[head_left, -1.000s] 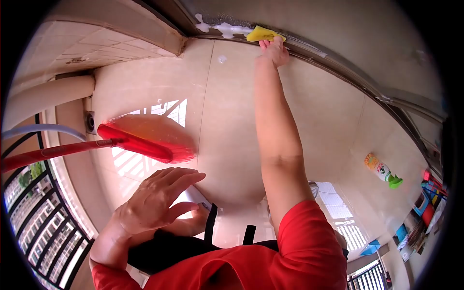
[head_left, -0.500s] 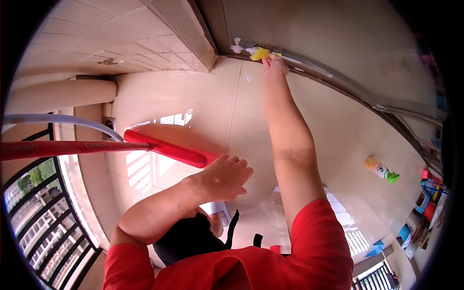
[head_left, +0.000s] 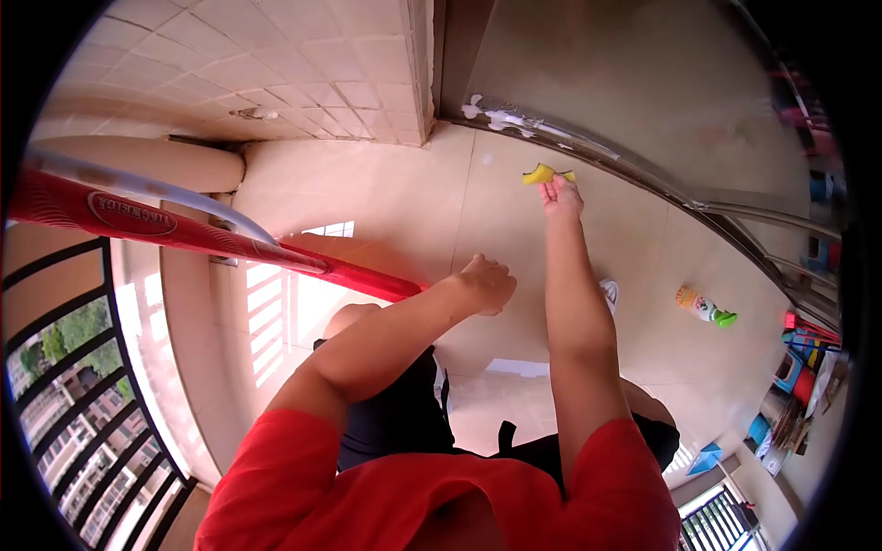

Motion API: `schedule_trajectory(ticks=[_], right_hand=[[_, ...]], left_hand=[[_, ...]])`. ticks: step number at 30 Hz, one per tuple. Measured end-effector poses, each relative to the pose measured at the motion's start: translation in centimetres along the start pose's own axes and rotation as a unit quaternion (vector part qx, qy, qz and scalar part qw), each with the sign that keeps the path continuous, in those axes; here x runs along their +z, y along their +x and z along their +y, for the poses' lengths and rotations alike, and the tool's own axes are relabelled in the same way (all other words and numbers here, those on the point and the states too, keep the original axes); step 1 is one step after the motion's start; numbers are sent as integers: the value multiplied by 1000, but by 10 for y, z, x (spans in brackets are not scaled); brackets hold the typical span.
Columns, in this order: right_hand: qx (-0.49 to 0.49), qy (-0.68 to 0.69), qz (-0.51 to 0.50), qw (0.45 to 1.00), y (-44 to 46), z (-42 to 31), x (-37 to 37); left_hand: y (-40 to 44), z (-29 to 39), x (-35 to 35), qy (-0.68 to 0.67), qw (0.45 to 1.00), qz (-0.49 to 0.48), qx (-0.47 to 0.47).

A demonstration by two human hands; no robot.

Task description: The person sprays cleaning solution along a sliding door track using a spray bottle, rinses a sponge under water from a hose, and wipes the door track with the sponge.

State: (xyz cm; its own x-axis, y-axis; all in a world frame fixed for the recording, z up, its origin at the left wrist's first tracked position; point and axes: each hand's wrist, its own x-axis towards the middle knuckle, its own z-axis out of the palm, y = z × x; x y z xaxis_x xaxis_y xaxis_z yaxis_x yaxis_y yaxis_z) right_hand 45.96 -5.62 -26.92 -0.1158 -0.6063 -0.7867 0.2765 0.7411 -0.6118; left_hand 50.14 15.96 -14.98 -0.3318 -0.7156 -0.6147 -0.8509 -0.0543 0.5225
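Observation:
My right hand (head_left: 561,196) is stretched forward, its fingers pinching a yellow sponge (head_left: 540,174) with a dark edge. The sponge is over the tiled floor, a little short of the door's bottom frame (head_left: 597,161). White foam (head_left: 505,119) lies along that frame, thickest near the wall corner. My left hand (head_left: 487,283) hangs in front of my body with its fingers curled; I see nothing in it, though its palm is hidden. Beside my left forearm is a red-handled tool (head_left: 211,241) with a long red head (head_left: 372,280) low over the floor.
A spray bottle (head_left: 706,306) with a green top lies to the right on the floor (head_left: 441,202). Farther right are a blue dustpan (head_left: 706,457) and piled household items (head_left: 797,386). A barred railing (head_left: 78,367) runs along the left, near a thick pipe (head_left: 175,165).
My right hand has drawn the sponge back from the door frame towards me. My left hand has shifted right and slightly forward. The view has tilted, and the red handle looks nearer.

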Motion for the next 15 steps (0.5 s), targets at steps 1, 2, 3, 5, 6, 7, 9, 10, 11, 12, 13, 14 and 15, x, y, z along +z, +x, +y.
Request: schedule_trajectory(ticks=[1,2,3,5,6,7,9,10,11,12,13,14,15], right_hand=[[-11,13,-3,1000,6,1,8],[-21,27,-6,999,14,6,19],[-28,41,-6,999,24,12,28],[-29,72,-3,997,54,28,54],[-26,86,-2,996,59,37,68],[-20,98,0,995,60,47,81],[-32,84,-48,995,53,74,107],[-8,104,-74,992,44,87,121],[14,126,-100,987,35,99,135],[46,141,-99,984,25,114,151],[76,155,-99,980,18,125,163],[81,157,-87,980,11,127,168],[85,157,-75,981,7,128,171]], left_hand=[[-7,-3,-2,-10,1000,-11,-4],[-12,-8,-4,-21,1000,-23,-7],[-15,-13,-2,-25,999,-17,-29],[-23,-26,1,-36,996,-4,-78],[-29,-31,7,-40,996,11,-84],[-35,-34,14,-46,995,25,-90],[-43,-39,19,-69,992,35,-102],[-46,-41,17,-85,990,34,-107],[-47,-44,16,-99,988,33,-110],[-48,-46,17,-96,988,46,-112],[-50,-47,19,-94,987,61,-112],[-50,-48,19,-91,987,75,-112],[-50,-49,18,-94,986,70,-116]])
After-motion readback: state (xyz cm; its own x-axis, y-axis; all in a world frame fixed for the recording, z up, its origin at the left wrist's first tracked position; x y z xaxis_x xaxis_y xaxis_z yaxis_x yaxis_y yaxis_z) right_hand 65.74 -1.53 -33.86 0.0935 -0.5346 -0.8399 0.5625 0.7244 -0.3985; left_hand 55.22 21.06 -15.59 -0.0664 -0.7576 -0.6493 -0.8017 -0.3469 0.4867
